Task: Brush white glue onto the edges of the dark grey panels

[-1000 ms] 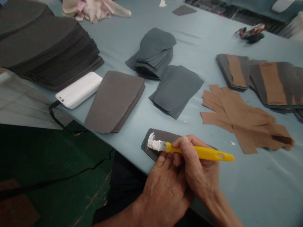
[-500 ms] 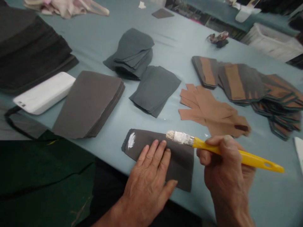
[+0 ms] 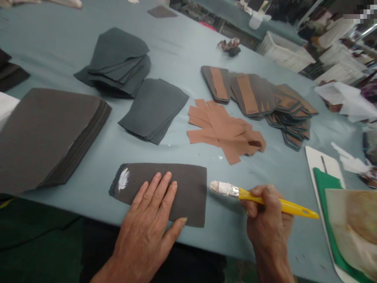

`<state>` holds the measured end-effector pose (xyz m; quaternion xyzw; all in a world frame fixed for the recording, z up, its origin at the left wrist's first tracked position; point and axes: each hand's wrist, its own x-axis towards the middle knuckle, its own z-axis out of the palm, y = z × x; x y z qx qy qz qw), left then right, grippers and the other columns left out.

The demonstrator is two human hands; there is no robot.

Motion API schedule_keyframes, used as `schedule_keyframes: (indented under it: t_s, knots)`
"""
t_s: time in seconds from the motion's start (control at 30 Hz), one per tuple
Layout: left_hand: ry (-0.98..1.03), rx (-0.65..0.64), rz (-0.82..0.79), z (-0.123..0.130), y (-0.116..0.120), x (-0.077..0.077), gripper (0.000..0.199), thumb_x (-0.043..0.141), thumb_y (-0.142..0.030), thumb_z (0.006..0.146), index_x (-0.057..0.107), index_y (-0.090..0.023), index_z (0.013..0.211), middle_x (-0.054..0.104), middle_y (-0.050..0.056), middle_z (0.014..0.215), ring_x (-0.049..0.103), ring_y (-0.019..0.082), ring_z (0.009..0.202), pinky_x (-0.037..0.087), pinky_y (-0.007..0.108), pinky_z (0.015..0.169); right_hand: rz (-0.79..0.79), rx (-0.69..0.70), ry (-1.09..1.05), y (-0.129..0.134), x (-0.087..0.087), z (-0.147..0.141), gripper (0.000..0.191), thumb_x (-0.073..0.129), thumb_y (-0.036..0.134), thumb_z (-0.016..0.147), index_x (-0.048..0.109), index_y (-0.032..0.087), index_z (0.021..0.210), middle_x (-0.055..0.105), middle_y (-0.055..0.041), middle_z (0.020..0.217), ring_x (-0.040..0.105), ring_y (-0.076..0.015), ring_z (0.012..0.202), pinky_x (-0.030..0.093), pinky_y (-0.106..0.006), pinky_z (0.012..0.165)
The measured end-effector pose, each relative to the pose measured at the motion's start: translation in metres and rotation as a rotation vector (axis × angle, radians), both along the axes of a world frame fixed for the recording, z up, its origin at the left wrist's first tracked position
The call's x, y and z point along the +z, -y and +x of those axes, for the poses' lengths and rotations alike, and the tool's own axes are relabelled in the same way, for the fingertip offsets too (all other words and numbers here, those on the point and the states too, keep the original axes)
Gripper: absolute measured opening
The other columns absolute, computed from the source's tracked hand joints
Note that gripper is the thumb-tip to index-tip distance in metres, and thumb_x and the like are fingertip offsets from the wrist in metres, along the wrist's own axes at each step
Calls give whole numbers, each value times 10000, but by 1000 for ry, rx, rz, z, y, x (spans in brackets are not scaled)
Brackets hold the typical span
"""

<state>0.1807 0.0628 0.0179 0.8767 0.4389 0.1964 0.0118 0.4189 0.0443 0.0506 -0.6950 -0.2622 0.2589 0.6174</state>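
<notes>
My left hand (image 3: 150, 216) lies flat, fingers spread, on a dark brown piece (image 3: 190, 192) near the table's front edge. A white smear (image 3: 123, 179) marks that piece's left end, where a darker layer shows beneath it. My right hand (image 3: 266, 208) grips a yellow-handled brush (image 3: 246, 194). The brush's whitened bristles point left, just off the piece's right edge. Beyond the hands lie tan strips (image 3: 220, 127) in a loose heap. Dark grey pieces (image 3: 153, 108) are stacked behind the brown piece.
A thick brown stack (image 3: 50, 133) is at left, with another grey pile (image 3: 118, 59) behind. Pieces with tan bands (image 3: 250, 94) overlap at the back right. A white board (image 3: 313, 157) with a green sheet (image 3: 326, 181) and a cloudy container (image 3: 353, 220) stands at right.
The view has swung right, bringing the board and container into sight. My right hand has drawn the brush away from above the brown piece to beyond its right edge.
</notes>
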Motion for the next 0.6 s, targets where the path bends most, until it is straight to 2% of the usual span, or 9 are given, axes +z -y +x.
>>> schedule_keyframes:
  t_s: [0.17,0.37,0.6]
  knots:
    - [-13,-14,12,-1,-1,-2,540,480,-373,1062,524,-51,1494,547,195,1596,489,366,1491,345,512,1226,-54,70,-6,5,-5,0,450,695,604,934,622,204,741,438,81,435,402,-89,397,326,-215,435]
    - [-50,-19,32,0,-2,-3,502,408,-336,1093,541,-47,1482,553,203,1583,500,382,1471,294,505,1243,-34,140,55,7,-10,-6,489,662,620,956,613,205,700,429,79,412,381,-82,367,306,-203,402]
    - [-48,-24,18,0,-2,0,497,457,-317,1077,542,-42,1483,540,209,1590,468,380,1497,267,495,1267,-31,164,61,7,-11,-5,500,645,624,972,624,203,702,449,73,420,381,-79,366,313,-200,393]
